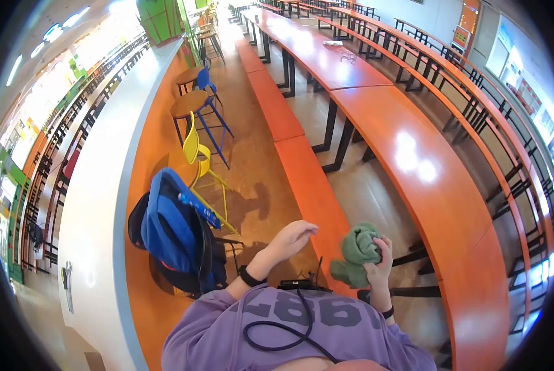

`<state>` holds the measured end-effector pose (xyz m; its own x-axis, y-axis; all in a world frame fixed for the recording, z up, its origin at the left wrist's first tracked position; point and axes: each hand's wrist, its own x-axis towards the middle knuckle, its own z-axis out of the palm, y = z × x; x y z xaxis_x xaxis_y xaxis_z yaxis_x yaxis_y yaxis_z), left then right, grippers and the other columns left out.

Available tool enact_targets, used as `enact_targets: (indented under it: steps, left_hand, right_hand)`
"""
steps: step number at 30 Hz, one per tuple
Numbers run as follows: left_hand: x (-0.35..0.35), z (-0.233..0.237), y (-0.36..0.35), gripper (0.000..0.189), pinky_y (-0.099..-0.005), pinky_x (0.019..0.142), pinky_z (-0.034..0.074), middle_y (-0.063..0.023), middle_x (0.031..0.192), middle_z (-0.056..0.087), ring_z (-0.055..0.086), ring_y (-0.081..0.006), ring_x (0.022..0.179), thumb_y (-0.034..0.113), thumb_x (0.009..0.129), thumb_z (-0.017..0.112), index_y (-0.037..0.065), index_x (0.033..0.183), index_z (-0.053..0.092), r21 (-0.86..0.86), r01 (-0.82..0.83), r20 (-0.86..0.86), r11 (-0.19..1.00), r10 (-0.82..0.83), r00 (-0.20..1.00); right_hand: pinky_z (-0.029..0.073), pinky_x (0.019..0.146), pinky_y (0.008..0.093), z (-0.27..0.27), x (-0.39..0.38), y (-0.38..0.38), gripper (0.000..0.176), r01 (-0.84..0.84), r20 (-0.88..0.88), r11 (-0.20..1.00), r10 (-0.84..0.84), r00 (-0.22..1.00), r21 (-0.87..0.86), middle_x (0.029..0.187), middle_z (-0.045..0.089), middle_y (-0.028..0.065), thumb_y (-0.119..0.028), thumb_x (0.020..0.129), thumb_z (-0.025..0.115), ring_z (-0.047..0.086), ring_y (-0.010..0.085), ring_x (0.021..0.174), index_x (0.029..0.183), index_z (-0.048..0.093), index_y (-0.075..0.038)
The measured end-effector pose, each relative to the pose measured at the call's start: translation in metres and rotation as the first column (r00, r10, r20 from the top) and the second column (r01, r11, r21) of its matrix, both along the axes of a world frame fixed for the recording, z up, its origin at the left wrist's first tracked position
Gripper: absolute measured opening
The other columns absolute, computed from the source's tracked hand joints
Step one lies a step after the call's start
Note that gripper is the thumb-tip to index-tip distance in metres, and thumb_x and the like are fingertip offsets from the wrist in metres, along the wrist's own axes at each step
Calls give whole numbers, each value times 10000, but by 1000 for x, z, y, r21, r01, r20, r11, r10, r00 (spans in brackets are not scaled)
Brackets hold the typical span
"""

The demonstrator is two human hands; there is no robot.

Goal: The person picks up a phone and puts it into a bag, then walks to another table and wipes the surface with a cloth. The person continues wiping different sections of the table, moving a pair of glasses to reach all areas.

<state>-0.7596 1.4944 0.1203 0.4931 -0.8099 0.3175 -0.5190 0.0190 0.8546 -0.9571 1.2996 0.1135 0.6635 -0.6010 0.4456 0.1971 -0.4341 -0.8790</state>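
Note:
A bunched green cloth (360, 247) is gripped in my right hand (381, 261), its folds gathered in a loose roll and one end hanging to the left. My left hand (292, 237) is in the air to the left of the cloth, apart from it. Its fingers are stretched out and hold nothing. Both hands are above the floor and the red-orange bench (319, 213). A black cable (289, 343) loops across the front of my purple top (227, 331).
At left, a long white counter (98, 179) carries a wrench and a yellow-handled tool (67, 284). A blue backpack (169, 216) rests on a stool near a yellow chair (193, 145). To the right runs a long orange table (388, 120); farther back lie glasses (347, 57).

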Motion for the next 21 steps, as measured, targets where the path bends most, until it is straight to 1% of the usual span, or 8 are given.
enact_targets:
  steps: [1,4,8,10,11,12,16,21]
  left_hand:
    - [17,4,-17,268,-319,829,460,-106,953,613,593,-236,920,-23,821,489,11,1073,576,-37,48,28,998,-47,998]
    - [61,-1,-48,269,-334,834,461,-107,948,611,592,-252,919,-35,805,490,8,1057,573,-82,136,-11,987,-137,991]
    - [127,-9,-85,270,-342,841,460,-104,943,610,591,-254,924,-50,797,488,7,1048,569,3,161,33,987,-161,986]
    - [155,2,-95,276,-341,839,462,-104,941,610,592,-253,927,-57,793,488,9,1049,569,38,198,81,980,-200,976]
    - [174,4,-99,276,-342,838,463,-103,941,610,592,-252,927,-58,793,488,10,1047,570,29,179,73,983,-181,981]
    - [192,6,-102,275,-342,837,463,-103,941,610,592,-251,927,-58,793,487,11,1046,570,15,158,63,987,-159,985]
    - [255,9,-106,270,-337,826,467,-103,942,610,595,-250,919,-60,796,483,14,1040,570,-7,36,-11,999,-36,999]
    - [353,-5,-115,279,-337,819,471,-113,932,612,601,-249,915,-61,788,478,14,1040,574,-49,22,0,999,-22,1000]
  right_hand:
    - [391,945,356,-5,11,-8,547,5,7,1000,-5,1000,-7,1211,441,128,-32,575,662,476,266,1122,1111,551,-45]
    - [377,964,356,-22,38,-33,554,58,6,998,-58,998,-11,1213,443,135,-40,573,629,474,271,1129,1121,544,-25]
    - [360,980,350,-32,94,-68,559,255,-72,966,-251,965,47,1214,443,133,-66,565,586,477,268,1125,1122,541,-28]
    - [354,985,344,-27,123,-86,563,251,-83,966,-245,966,63,1219,438,127,-35,558,576,472,264,1129,1119,541,-30]
    - [352,987,340,-22,144,-95,565,246,-86,967,-240,967,65,1221,436,124,-20,554,571,470,261,1131,1118,540,-31]
    - [347,989,337,-15,166,-100,563,207,-70,968,-198,978,144,1215,434,122,6,554,572,465,265,1137,1115,540,-32]
    - [348,985,344,-6,248,-116,553,95,-55,994,-92,994,61,1211,430,131,-11,559,611,455,270,1145,1107,544,-32]
    - [351,983,352,-16,362,-119,547,-18,-68,1000,20,997,16,1210,437,142,-16,565,626,460,281,1139,1106,550,-31]
